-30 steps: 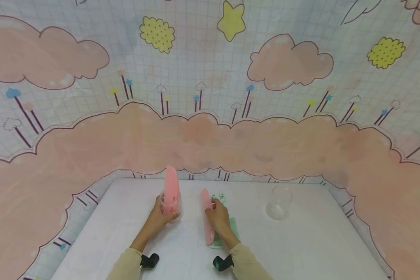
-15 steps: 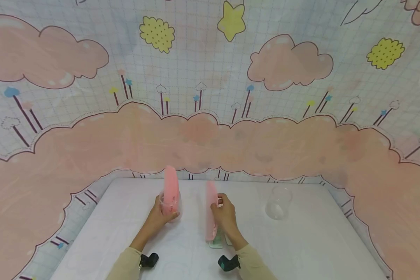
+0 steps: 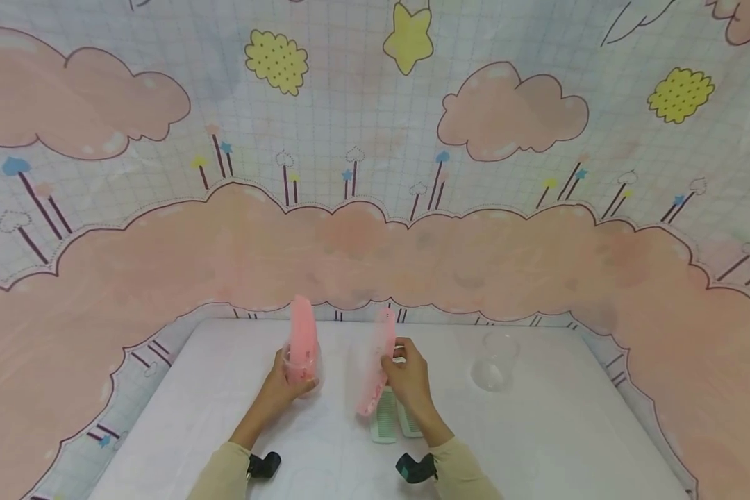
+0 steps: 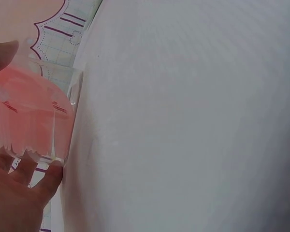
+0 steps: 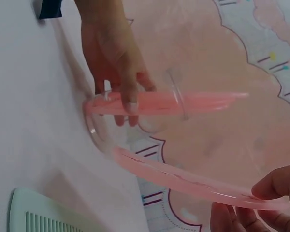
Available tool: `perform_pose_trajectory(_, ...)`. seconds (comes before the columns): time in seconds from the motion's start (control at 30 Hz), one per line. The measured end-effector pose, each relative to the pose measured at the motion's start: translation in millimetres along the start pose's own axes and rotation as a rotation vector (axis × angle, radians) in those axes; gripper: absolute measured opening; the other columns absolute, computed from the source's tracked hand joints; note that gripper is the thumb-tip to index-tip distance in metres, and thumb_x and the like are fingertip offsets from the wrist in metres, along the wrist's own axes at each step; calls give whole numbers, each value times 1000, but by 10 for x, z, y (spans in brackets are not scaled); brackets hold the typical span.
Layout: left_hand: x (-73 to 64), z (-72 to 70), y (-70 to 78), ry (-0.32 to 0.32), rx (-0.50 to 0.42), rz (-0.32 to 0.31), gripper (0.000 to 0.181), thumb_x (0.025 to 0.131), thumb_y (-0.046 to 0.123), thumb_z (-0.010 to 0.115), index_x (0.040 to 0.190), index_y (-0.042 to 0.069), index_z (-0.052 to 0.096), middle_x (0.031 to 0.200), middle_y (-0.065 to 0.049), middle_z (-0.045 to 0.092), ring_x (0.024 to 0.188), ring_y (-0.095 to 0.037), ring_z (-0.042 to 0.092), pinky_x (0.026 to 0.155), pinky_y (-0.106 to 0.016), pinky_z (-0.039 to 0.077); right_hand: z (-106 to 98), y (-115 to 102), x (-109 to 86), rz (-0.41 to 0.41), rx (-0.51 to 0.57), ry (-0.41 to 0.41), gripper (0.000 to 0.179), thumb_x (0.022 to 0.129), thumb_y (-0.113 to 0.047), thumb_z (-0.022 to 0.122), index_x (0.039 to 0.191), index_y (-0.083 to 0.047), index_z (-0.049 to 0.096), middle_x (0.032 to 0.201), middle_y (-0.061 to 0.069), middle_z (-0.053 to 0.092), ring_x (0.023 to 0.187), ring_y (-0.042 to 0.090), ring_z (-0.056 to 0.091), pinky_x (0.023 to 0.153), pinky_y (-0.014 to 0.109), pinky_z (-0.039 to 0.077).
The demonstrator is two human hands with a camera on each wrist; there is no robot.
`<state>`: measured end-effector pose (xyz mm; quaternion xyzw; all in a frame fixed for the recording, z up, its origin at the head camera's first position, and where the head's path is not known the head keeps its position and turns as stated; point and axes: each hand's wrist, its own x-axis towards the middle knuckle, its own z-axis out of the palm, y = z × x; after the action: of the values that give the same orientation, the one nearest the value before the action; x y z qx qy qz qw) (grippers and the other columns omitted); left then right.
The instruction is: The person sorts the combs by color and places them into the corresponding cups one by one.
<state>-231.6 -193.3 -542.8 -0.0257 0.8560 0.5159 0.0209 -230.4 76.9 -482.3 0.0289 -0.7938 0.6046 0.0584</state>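
Pink comb (image 3: 377, 375) sits pinched in the right hand (image 3: 409, 378), long axis slanting near-left to far-right, just right of the clear cup (image 4: 67, 75). Left hand (image 3: 280, 385) grips that cup, other pink combs (image 3: 303, 330) upright inside; green combs (image 3: 384, 420) lie near.

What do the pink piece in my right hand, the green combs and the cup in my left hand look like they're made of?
Pink piece: probably plastic, smooth and slightly glossy, with pale highlights along it.
Green combs: likely plastic, fairly matte, with even, moulded-looking teeth.
Cup: clear and glossy; it's see-through and catches light. Plastic or glass, I can't tell.
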Motion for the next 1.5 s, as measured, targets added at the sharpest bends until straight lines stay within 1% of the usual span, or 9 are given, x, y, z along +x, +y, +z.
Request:
perform_pose_trajectory(0.17,0,-10,-10,-2,-8,-2,107,84,37,76,157,11,1,162,-21,16,145,-42,27,115,-63,28,-53,-79,-25,-11,23,0,34,91,-9,63,124,-4,55,102,17,66,75,18,70,57,29,59)
perform_pose_trajectory(0.4,-40,0,-16,3,-16,-4,108,83,36,77,157,11,3,161,-24,18,146,-43,26,114,-65,27,-132,-142,-80,-6,79,3,33,91,-7,63,123,-4,56,103,17,66,75,19,70,57,29,59)
perform_pose_trajectory(0.77,-22,0,-29,-9,-22,-18,110,83,41,77,158,14,0,163,-21,14,148,-42,21,116,-64,24,-232,-337,-116,-64,146,20,31,91,-3,63,121,-5,56,103,18,65,77,20,70,59,30,60)
perform_pose_trajectory(0.97,-17,5,-27,-7,-29,-17,110,82,41,77,158,16,1,163,-20,14,148,-41,21,116,-64,24,-264,-538,-156,-81,147,9,32,91,0,62,123,-1,55,106,20,64,82,29,71,61,32,61)
perform_pose_trajectory(1.1,-21,8,-26,-5,-33,-12,110,82,41,77,158,16,1,163,-19,15,148,-41,22,116,-64,24,-284,-697,-215,-119,164,2,30,91,2,60,121,2,55,105,23,64,82,30,70,62,34,61)
perform_pose_trajectory(1.2,-22,10,-25,-1,-32,-11,110,83,41,77,158,16,1,163,-19,15,148,-41,22,115,-64,25,-262,-693,-193,-140,188,1,29,91,2,60,120,1,56,105,22,64,80,26,70,62,32,61)
perform_pose_trajectory(1.3,-24,12,-27,4,-28,-12,110,82,40,78,158,17,1,163,-19,16,148,-41,24,115,-64,26,-218,-625,-133,-165,205,-3,29,92,1,60,121,-2,56,106,21,63,80,22,70,62,31,61)
perform_pose_trajectory(1.4,-25,13,-36,9,-25,-5,110,82,40,78,158,16,2,163,-18,16,147,-41,24,115,-64,25,-177,-605,-105,-213,220,-9,30,92,0,60,122,-1,55,107,21,62,80,20,70,62,30,61)
perform_pose_trajectory(1.5,-28,12,-42,9,-25,3,109,82,39,78,158,15,3,163,-19,17,147,-41,26,116,-64,25,-137,-619,-89,-235,230,-16,31,91,1,60,122,0,54,107,22,62,80,19,70,63,30,61)
